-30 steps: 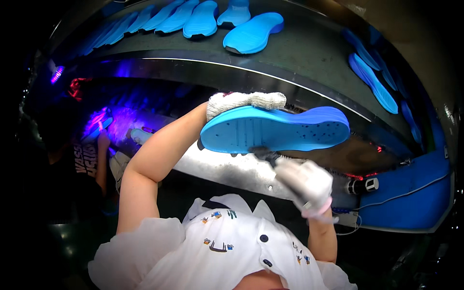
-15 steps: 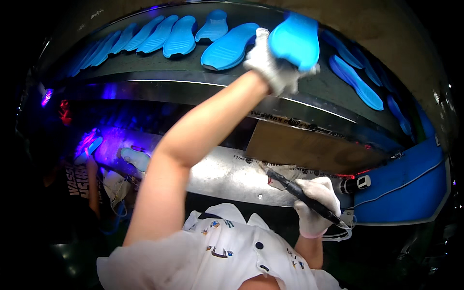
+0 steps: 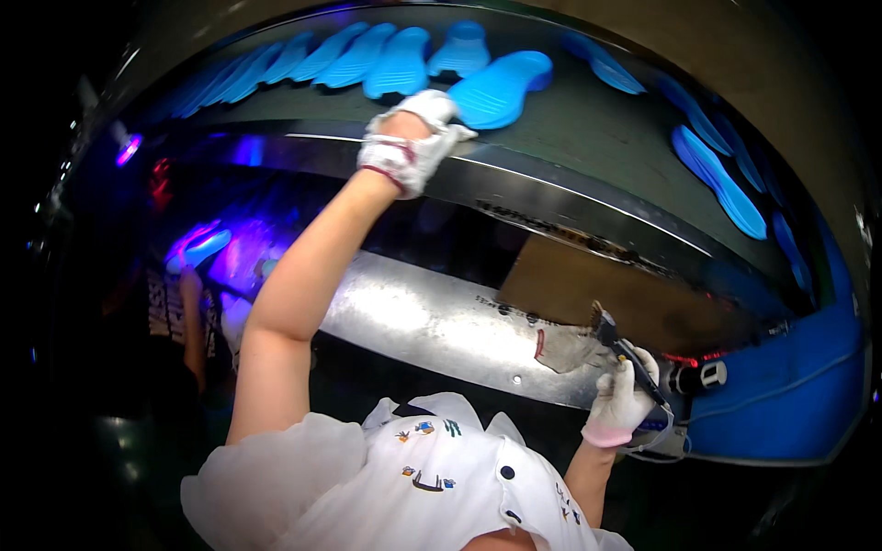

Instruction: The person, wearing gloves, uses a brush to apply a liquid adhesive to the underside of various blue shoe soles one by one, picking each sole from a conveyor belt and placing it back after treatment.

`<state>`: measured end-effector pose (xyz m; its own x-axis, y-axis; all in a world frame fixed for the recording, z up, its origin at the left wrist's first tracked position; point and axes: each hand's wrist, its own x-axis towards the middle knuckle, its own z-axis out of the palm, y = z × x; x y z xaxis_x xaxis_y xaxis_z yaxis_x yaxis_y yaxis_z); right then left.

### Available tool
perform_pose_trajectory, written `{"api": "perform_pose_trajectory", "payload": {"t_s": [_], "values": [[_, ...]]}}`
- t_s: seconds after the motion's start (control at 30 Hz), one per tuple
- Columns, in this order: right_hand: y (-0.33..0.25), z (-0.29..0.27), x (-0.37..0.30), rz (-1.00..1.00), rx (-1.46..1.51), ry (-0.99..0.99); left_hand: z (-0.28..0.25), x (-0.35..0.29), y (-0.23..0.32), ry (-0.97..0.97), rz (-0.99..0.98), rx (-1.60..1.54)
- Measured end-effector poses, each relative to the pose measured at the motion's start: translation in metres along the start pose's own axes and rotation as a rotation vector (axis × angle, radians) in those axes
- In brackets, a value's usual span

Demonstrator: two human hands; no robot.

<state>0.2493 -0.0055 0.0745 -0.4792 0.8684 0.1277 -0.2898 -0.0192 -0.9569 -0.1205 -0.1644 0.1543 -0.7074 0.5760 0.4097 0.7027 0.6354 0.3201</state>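
My left hand [image 3: 413,138], in a white glove with a dark red cuff, reaches over the near edge of the conveyor. Its thumb and fingers are apart at the left end of a blue shoe sole [image 3: 501,90], close against it or touching. My right hand [image 3: 625,395], also in a white glove, is closed round a slim black brush [image 3: 625,349] with a thin tube at its lower end. Its tip points up and away, above the metal bench. Beside the brush lies a greyish work glove [image 3: 562,349] with a red cuff.
Several blue soles [image 3: 397,64] line the conveyor [image 3: 588,147] to the left, others [image 3: 721,184] to the right. A brown board [image 3: 597,285] stands behind the metal bench [image 3: 404,321]. A black-and-white cylinder [image 3: 703,376] sits at right. A co-worker's hand [image 3: 190,280] holds a sole under purple light.
My left hand has left the raised sole and moved left to another one. A sole now lies farther back on the conveyor. My right hand has turned the brush more upright.
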Motion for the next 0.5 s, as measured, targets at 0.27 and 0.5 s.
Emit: {"api": "perform_pose_trajectory", "payload": {"t_s": [0.27,0.5], "values": [[0.021,-0.015,0.026,0.063,0.107,0.126,-0.006,-0.106,0.049,0.352,-0.077,-0.828],[0.024,-0.031,0.036,0.165,0.378,0.020,0.001,-0.123,0.036,-0.434,-0.435,-2.719]]}}
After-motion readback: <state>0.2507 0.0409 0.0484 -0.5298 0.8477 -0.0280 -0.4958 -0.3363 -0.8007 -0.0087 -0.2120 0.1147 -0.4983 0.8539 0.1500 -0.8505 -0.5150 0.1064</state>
